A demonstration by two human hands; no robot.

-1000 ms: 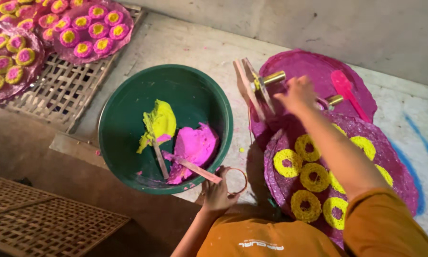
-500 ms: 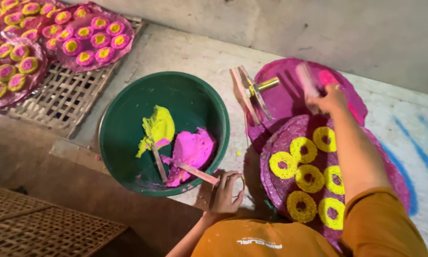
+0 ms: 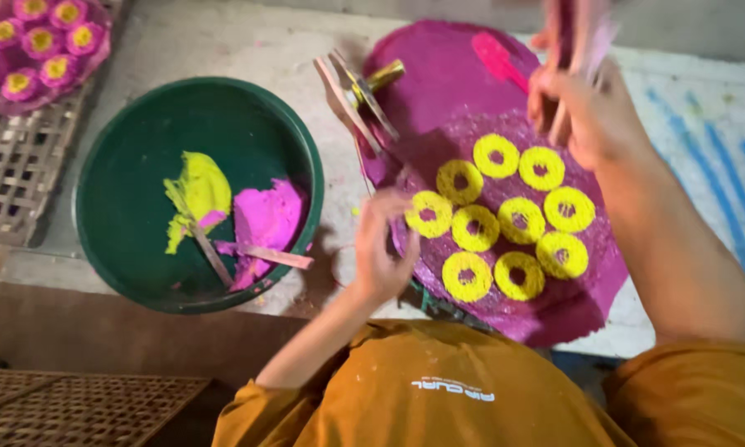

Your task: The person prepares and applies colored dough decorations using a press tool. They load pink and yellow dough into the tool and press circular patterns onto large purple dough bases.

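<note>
A round magenta tray (image 3: 571,310) lies in front of me with several yellow paste rings (image 3: 475,227) on it. My left hand (image 3: 381,248) curls its fingers over the tray's left rim, beside the nearest ring. My right hand (image 3: 579,108) is raised above the tray's far right side and grips a flat pink stick (image 3: 575,33), which is motion-blurred. Left of the tray stands a green basin (image 3: 132,124) with a lump of yellow paste (image 3: 197,189), a lump of pink paste (image 3: 266,217) and wooden sticks (image 3: 265,254).
A second magenta tray (image 3: 439,70) lies behind the first, with a pink spatula (image 3: 497,56) on it. A wooden tool with a brass handle (image 3: 360,87) leans at its left edge. Far left, a bamboo rack (image 3: 12,178) carries a tray of pink-and-yellow flowers (image 3: 33,37). Another woven rack (image 3: 74,410) sits below.
My right hand lifted from the far tray with the pink stick. My left hand moved from beside the basin onto the near tray's rim. The view came closer.
</note>
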